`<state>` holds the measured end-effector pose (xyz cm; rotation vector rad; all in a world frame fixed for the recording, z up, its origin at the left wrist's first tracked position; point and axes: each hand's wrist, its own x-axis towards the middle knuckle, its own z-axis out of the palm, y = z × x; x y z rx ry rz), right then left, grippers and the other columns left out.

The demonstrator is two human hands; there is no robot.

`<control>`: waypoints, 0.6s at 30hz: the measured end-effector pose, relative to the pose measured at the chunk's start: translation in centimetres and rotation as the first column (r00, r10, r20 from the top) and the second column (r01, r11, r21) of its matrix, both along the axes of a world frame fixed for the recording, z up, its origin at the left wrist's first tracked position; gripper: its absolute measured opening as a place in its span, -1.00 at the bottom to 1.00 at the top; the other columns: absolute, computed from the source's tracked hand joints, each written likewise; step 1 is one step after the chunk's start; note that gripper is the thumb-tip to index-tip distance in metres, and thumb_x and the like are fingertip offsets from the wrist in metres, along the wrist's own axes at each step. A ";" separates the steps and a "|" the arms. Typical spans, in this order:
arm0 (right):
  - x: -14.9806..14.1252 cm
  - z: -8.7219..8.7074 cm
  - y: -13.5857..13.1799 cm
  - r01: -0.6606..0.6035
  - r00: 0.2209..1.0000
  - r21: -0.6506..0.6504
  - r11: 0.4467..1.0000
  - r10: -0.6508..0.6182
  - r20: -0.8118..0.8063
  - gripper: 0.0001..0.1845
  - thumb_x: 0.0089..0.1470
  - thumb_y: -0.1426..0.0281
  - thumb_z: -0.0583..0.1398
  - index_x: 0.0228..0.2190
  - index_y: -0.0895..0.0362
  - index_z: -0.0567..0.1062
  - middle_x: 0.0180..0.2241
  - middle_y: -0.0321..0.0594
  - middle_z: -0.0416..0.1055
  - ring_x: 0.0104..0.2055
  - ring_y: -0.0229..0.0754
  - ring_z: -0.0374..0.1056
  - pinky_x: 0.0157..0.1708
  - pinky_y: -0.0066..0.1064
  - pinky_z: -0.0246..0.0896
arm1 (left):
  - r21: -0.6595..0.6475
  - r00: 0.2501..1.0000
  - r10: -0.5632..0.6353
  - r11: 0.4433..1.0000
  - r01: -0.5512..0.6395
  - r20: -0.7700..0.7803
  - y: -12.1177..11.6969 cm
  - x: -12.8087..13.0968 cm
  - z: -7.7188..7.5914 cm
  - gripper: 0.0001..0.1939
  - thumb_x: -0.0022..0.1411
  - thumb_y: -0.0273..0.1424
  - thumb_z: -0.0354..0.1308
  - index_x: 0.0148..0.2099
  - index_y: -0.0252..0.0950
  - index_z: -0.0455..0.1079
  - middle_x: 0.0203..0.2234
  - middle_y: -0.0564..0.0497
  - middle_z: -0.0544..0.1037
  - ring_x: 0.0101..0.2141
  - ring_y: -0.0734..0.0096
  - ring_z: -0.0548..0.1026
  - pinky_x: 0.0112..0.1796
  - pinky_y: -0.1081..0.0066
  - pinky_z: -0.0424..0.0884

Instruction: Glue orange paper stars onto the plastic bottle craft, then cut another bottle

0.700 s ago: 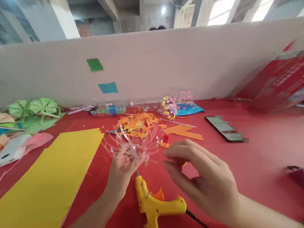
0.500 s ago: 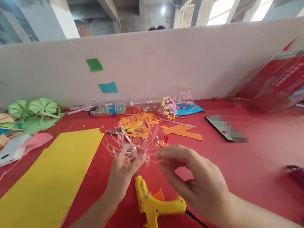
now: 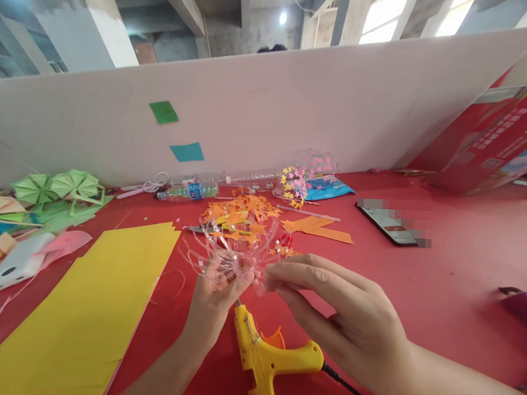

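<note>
My left hand (image 3: 217, 291) is closed around the base of a clear plastic bottle cut into thin, curling strips (image 3: 233, 260), which fan out above the table. On its right side, my right hand (image 3: 341, 309) has thumb and fingertips pinched together at the end of one clear strip. The fingers partly hide that strip. Just below both hands lies a yellow hot glue gun (image 3: 266, 353) with an orange trigger and a black cord. Behind the strips is a heap of orange paper stars (image 3: 246, 205), with scissors (image 3: 197, 228) partly under it.
Yellow paper sheets (image 3: 73, 306) cover the left front. Green folded paper (image 3: 76, 184) and a white object (image 3: 17, 266) lie farther left. At the back are a plastic bottle (image 3: 194, 190) and a star-covered clear piece (image 3: 293, 187). A phone (image 3: 387, 222) lies right, near a red box (image 3: 490, 142).
My right hand has moved slightly left, its thumb and fingers closing from a wider gap to a pinch at the strip. My left hand stays nearly still.
</note>
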<state>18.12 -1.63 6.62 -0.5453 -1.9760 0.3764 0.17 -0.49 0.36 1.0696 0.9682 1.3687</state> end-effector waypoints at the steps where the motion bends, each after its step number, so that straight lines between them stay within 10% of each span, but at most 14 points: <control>1: 0.0 0.1 0.0 0.003 1.000 -0.016 1.000 -0.003 0.003 -0.76 0.13 0.65 0.12 -0.18 0.22 0.46 -0.32 -0.19 0.50 -0.28 -0.36 0.43 -0.25 -0.62 0.36 | -0.004 1.000 0.001 1.000 -0.001 -0.002 0.0 0.0 0.0 -0.74 0.06 -0.32 0.33 -0.25 -0.25 0.33 -0.43 0.09 0.51 -0.37 0.47 0.50 -0.28 0.48 0.44; 18: 0.5 0.1 -0.7 0.062 0.997 0.015 0.998 -0.063 0.054 -0.82 0.14 0.64 0.11 -0.36 0.13 0.38 -0.40 -0.27 0.52 -0.32 -0.35 0.48 -0.31 -0.63 0.37 | -0.027 1.000 0.024 0.999 -0.024 -0.015 0.0 0.1 -0.2 -0.69 0.00 -0.35 0.37 -0.20 -0.23 0.37 -0.33 0.07 0.56 -0.30 0.47 0.54 -0.27 0.54 0.43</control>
